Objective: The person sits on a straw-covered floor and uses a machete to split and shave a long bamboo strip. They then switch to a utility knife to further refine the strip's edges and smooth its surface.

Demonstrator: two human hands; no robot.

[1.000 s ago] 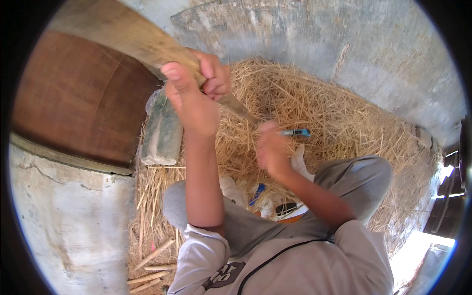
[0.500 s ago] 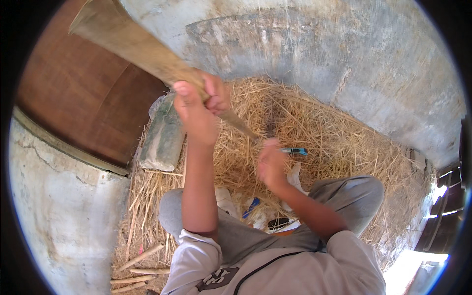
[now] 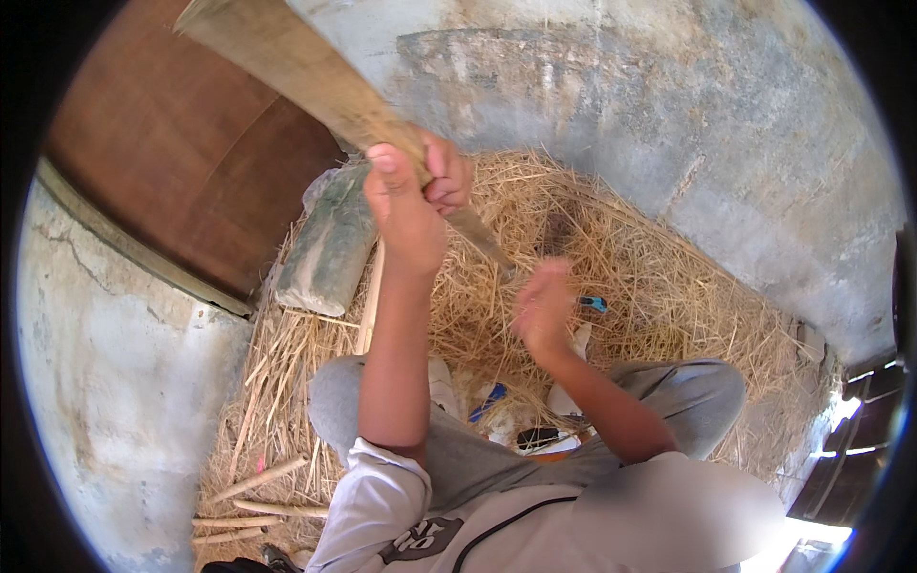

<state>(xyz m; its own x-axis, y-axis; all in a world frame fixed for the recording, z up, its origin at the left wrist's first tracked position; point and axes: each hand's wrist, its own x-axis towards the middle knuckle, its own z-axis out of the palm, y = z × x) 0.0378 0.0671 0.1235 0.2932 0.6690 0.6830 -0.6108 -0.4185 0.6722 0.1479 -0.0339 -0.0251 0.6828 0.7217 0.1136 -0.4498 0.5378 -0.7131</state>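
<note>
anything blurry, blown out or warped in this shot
Head view: the right hand looks smeared, likely by motion, and the wooden piece is a bit soft; a grey blurred patch hides part of the shirt; glare whites out spots at lower right; the ledge below the brown panel bows at the left, and the corners are black.

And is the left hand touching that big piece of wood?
Touching. The head view shows the left hand closed around the wood, which sticks out on both sides of the grip.
</note>
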